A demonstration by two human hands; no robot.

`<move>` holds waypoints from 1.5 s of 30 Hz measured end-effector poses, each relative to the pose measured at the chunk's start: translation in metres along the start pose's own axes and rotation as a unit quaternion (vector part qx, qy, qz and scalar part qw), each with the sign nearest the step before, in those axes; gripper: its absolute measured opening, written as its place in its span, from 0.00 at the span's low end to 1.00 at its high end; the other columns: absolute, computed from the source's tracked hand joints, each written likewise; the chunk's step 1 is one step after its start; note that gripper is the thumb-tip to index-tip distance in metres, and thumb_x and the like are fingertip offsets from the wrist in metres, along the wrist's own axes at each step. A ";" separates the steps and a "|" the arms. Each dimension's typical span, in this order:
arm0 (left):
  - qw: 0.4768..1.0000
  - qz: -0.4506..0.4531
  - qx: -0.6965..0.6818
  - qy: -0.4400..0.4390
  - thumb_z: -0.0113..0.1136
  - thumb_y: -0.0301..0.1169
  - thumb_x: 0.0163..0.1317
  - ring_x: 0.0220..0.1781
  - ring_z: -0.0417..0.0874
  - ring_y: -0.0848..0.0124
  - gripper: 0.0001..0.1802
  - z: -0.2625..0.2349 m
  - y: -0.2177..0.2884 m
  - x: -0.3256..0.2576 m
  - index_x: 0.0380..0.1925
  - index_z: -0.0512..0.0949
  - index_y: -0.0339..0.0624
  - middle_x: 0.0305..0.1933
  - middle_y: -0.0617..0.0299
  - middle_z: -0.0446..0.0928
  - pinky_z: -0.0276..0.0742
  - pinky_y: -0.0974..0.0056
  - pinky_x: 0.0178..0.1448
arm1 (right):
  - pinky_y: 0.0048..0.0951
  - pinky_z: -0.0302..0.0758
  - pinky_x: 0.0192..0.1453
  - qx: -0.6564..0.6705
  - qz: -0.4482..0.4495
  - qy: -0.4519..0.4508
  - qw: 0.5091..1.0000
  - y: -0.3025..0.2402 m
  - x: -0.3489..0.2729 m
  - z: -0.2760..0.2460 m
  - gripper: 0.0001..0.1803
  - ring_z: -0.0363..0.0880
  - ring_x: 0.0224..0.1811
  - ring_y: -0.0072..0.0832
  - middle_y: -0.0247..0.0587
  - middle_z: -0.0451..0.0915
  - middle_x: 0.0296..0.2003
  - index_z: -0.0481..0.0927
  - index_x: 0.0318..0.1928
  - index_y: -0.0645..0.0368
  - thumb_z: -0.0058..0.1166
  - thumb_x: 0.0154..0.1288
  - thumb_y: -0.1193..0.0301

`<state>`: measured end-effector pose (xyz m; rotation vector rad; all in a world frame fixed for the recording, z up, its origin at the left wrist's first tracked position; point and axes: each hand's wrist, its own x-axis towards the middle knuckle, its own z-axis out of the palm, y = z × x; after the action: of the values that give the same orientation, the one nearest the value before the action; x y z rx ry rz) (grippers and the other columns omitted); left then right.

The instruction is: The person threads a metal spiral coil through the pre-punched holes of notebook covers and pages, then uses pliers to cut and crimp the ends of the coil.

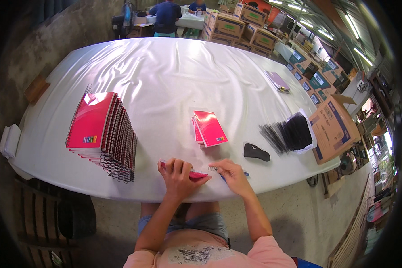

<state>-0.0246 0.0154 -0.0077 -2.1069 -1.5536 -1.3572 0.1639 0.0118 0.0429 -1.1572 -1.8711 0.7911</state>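
My left hand [177, 177] is closed on a red notebook [198, 174], holding it low over the table's near edge. To its right, my right hand [233, 175] is closed, with a short piece of spiral binding coil [213, 168] at its fingertips, beside the notebook's end. A thin blue tool [246, 173] shows at that hand; its kind I cannot make out. Just beyond my hands lies a small pile of red-covered notebook blocks [211, 128]. At the left stands a tall stack of spiral-bound red notebooks [92, 119].
Right of my hands lie a flat black object [256, 152], loose black coils [274, 137] and a bundle of black coils [298, 131] in white wrapping. A cardboard box [334, 128] stands at the right edge. A purple pad [277, 81] lies far right. Two people sit beyond the table.
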 end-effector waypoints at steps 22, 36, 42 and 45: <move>0.997 0.017 -0.070 -0.035 0.69 0.55 0.40 0.45 0.68 0.61 0.24 -0.010 -0.011 0.006 0.27 0.75 0.49 0.33 0.64 0.68 0.59 0.51 0.51 | 0.23 0.67 0.30 0.037 0.101 -0.095 0.990 -0.014 -0.005 0.002 0.11 0.67 0.23 0.20 0.34 0.72 0.21 0.78 0.46 0.63 0.48 0.68 0.70; 0.998 0.017 -0.056 -0.035 0.68 0.54 0.41 0.45 0.68 0.62 0.23 -0.008 -0.008 0.007 0.23 0.74 0.48 0.33 0.64 0.68 0.60 0.51 0.52 | 0.36 0.71 0.29 -0.143 0.139 0.041 0.979 -0.026 0.011 0.028 0.18 0.77 0.22 0.41 0.47 0.76 0.19 0.77 0.28 0.62 0.51 0.63 0.58; 0.984 -0.004 -0.142 -0.106 0.73 0.51 0.37 0.49 0.68 0.57 0.25 -0.029 -0.023 0.015 0.24 0.74 0.45 0.40 0.59 0.68 0.64 0.49 0.53 | 0.35 0.67 0.52 -0.148 0.102 0.023 0.983 0.032 0.011 -0.061 0.13 0.75 0.46 0.40 0.46 0.77 0.40 0.76 0.37 0.58 0.56 0.51 0.66; 0.975 -0.006 -0.193 -0.113 0.77 0.48 0.31 0.53 0.66 0.53 0.28 -0.031 -0.022 0.019 0.24 0.73 0.42 0.49 0.53 0.66 0.66 0.48 0.54 | 0.39 0.66 0.54 -0.428 0.157 0.118 0.882 0.079 -0.014 -0.092 0.16 0.74 0.44 0.42 0.45 0.76 0.38 0.76 0.40 0.50 0.54 0.47 0.74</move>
<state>-0.0598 0.0185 0.0162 -2.5634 -1.4755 -1.5773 0.2808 0.0398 0.0202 -2.0300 -1.8712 -0.0922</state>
